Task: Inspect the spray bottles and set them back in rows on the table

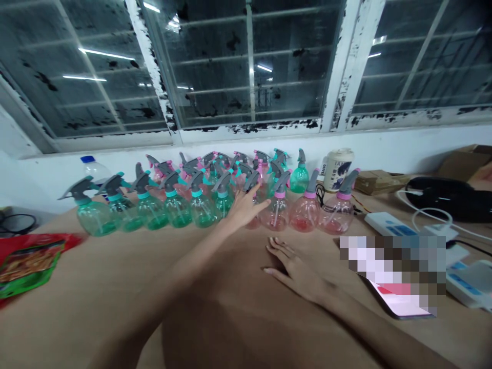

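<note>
My left hand (246, 207) reaches into the front row of spray bottles, with index finger and thumb stretched apart. It overlaps the neck of a pink spray bottle (252, 222); whether it touches the bottle I cannot tell, and some fingers are hidden. Flat on the tabletop (230, 287) lies my right hand (294, 271), fingers spread and holding nothing. Just right of my left hand stands another pink spray bottle (274, 218), then two more, one of them this end bottle (338, 218). Leftwards run several green spray bottles (180, 210) with grey trigger heads and some liquid inside.
More spray bottles crowd behind, including a green one (300, 178). A white printed cup (338, 169) and cardboard box (380, 180) stand near the wall. Power strips (390, 225), cables and a partly blurred phone (403, 302) lie right; a red-green packet (34, 261) lies left.
</note>
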Tool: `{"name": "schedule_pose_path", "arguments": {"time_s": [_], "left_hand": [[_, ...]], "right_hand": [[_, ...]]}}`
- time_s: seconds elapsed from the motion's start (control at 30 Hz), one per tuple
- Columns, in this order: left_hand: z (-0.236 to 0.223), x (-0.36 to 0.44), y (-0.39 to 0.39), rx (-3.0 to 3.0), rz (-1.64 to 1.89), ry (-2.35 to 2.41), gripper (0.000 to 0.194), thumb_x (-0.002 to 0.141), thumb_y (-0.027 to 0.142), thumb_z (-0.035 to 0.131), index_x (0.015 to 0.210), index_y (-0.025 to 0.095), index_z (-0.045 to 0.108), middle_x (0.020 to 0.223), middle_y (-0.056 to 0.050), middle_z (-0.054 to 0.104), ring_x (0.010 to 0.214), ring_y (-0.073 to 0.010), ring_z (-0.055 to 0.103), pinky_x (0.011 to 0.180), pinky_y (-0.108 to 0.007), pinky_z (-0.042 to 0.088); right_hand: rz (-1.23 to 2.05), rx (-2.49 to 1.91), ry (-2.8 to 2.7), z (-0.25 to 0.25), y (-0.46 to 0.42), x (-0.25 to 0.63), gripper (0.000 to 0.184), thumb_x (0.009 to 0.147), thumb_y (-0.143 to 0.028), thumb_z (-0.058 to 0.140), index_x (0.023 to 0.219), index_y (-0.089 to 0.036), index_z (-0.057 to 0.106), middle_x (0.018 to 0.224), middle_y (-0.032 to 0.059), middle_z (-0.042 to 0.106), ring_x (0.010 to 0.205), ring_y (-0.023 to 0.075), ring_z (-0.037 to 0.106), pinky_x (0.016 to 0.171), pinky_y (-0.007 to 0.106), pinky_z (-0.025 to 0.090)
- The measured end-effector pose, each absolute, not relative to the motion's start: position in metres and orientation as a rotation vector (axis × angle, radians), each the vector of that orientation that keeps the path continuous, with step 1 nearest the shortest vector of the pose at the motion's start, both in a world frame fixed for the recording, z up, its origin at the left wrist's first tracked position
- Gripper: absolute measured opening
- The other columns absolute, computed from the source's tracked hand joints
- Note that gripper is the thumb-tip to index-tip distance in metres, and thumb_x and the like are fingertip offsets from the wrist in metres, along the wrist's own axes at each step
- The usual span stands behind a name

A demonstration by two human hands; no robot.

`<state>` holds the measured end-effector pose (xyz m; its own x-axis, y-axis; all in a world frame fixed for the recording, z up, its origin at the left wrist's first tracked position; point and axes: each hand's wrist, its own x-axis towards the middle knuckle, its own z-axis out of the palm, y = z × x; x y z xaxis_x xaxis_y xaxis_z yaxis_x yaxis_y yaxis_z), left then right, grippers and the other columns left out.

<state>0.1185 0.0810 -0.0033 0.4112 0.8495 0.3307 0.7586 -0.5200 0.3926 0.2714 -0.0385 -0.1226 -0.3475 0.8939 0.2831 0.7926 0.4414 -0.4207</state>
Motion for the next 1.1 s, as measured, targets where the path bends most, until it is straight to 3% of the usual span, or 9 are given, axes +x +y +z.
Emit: {"name": "schedule_pose_path", "arguments": {"time_s": [0.13, 0.23, 0.4, 0.53, 0.77, 1.1], "left_hand": [[0.005, 0.117, 0.077, 2.511, 0.712, 1.430, 0.071, 0.083, 0.054, 0.052, 0.142, 0.019, 0.034, 0.141, -0.018, 0.042, 0.135, -0.0404, 0.025, 0.106, -0.054, 0.026], [0.010, 0.113, 0.067, 2.541, 0.710, 1.420, 0.072, 0.084, 0.056, 0.050, 0.143, 0.020, 0.030, 0.146, -0.016, 0.034, 0.137, -0.0378, 0.020, 0.108, -0.053, 0.023], [0.021, 0.103, 0.041, 2.644, 0.825, 1.337, 0.059, 0.088, 0.049, 0.048, 0.139, 0.020, 0.038, 0.147, -0.010, 0.035, 0.137, -0.0262, 0.027, 0.111, -0.043, 0.025], [0.028, 0.091, 0.016, 2.681, 0.895, 1.275, 0.054, 0.090, 0.049, 0.046, 0.137, 0.023, 0.041, 0.145, -0.008, 0.039, 0.134, -0.0219, 0.033, 0.110, -0.042, 0.027], [0.019, 0.061, -0.032, 2.654, 0.997, 1.268, 0.057, 0.090, 0.042, 0.050, 0.142, 0.031, 0.028, 0.149, -0.003, 0.031, 0.135, -0.0208, 0.031, 0.110, -0.042, 0.029], [-0.019, 0.029, -0.058, 2.655, 1.244, 1.176, 0.063, 0.089, 0.030, 0.052, 0.144, 0.029, 0.021, 0.151, -0.007, 0.023, 0.137, -0.0236, 0.026, 0.110, -0.047, 0.029]], "right_hand": [[0.289, -1.418, -2.223, -0.122, -0.039, 0.271, 0.068, 0.087, -0.060, 0.039, 0.136, -0.012, 0.044, 0.146, 0.0131, 0.036, 0.135, 0.0251, 0.030, 0.112, 0.045, 0.026], [0.290, -1.424, -2.218, -0.122, -0.039, 0.270, 0.068, 0.087, -0.059, 0.039, 0.136, -0.012, 0.043, 0.145, 0.0130, 0.037, 0.135, 0.0247, 0.031, 0.112, 0.044, 0.026], [0.272, -1.409, -2.230, -0.125, -0.038, 0.271, 0.067, 0.088, -0.058, 0.039, 0.136, -0.012, 0.044, 0.145, 0.0133, 0.037, 0.135, 0.0249, 0.031, 0.112, 0.045, 0.025], [0.259, -1.396, -2.220, -0.127, -0.038, 0.271, 0.066, 0.088, -0.059, 0.038, 0.137, -0.014, 0.043, 0.145, 0.0124, 0.037, 0.135, 0.0250, 0.031, 0.111, 0.046, 0.028], [0.251, -1.415, -2.229, -0.129, -0.038, 0.270, 0.068, 0.088, -0.060, 0.037, 0.136, -0.013, 0.043, 0.145, 0.0127, 0.038, 0.135, 0.0248, 0.031, 0.111, 0.046, 0.027], [0.248, -1.390, -2.197, -0.139, -0.036, 0.275, 0.064, 0.087, -0.059, 0.039, 0.138, -0.019, 0.041, 0.146, 0.0102, 0.036, 0.135, 0.0259, 0.031, 0.110, 0.050, 0.028]]}}
